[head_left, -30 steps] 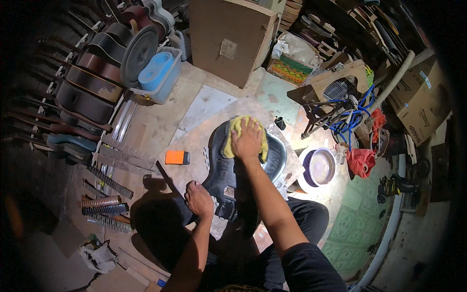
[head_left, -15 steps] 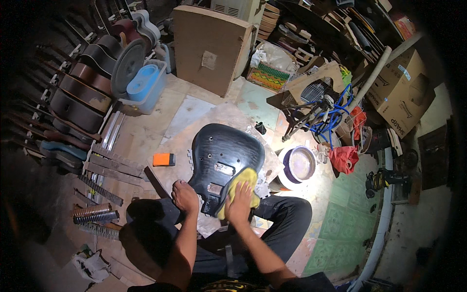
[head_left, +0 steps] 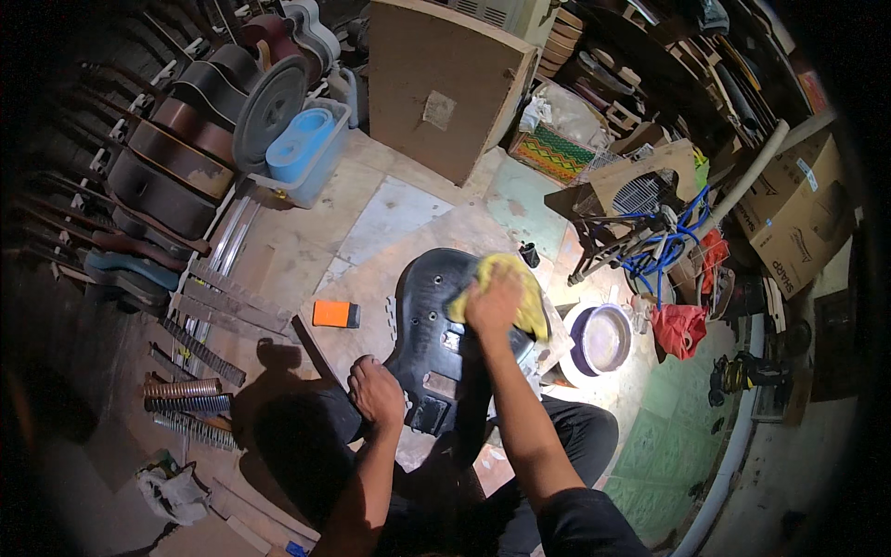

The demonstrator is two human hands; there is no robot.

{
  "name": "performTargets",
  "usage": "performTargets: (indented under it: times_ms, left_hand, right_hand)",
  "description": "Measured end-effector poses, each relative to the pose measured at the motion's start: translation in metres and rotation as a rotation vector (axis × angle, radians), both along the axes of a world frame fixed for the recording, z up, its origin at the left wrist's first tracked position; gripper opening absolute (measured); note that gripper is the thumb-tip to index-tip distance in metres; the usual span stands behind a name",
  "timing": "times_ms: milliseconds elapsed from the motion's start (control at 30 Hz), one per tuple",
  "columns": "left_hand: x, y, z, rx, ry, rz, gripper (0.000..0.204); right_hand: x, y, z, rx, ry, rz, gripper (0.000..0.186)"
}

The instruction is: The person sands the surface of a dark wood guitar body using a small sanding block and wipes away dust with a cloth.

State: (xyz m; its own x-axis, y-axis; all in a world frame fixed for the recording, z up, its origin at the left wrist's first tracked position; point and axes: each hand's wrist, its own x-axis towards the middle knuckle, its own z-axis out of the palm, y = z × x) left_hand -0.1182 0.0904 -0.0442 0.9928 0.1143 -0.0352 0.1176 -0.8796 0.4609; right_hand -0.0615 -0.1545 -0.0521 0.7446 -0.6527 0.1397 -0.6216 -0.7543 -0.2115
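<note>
Guitar body (head_left: pixel 422 348), black with open cavities (head_left: pixel 441 383), lies flat before the person's legs (head_left: pixel 589 429), the blurred right hand (head_left: pixel 494 304) laid over a yellow cloth (head_left: pixel 531 304) on the body's upper right part; whether it clenches the cloth, I cannot tell. The left hand (head_left: pixel 376 391) curls at the body's lower left edge, its hold unclear, so the body could swivel under uneven rubbing pressure, or the cloth could snag on a cavity's rim.

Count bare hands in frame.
2: left hand beside the black guitar body's left edge; right hand, blurred, on the yellow cloth over the body's upper right. None seems hidden.
</note>
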Motion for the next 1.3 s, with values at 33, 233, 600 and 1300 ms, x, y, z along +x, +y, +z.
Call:
performTargets:
  times_ms: [33, 233, 600, 1300]
  left_hand:
    - [0.000, -0.001, 0.003, 0.005, 0.039, -0.004, 0.024]
    - [-0.001, 0.004, 0.003, -0.031, 0.014, 0.014, 0.027]
    - [0.005, 0.009, -0.010, 0.045, -0.072, -0.068, 0.025]
    - [-0.007, -0.009, 0.075, -1.560, 0.877, -0.163, 0.090]
  right_hand:
    - [0.023, 0.016, -0.003, 0.035, -0.047, 0.048, 0.072]
    - [0.074, 0.110, 0.007, 0.078, 0.124, 0.556, 0.069]
    - [-0.033, -0.013, 0.017, 0.198, -0.087, 0.070, 0.072]
    - [-0.258, 0.067, 0.149, 2.417, -0.829, -0.080, 0.086]
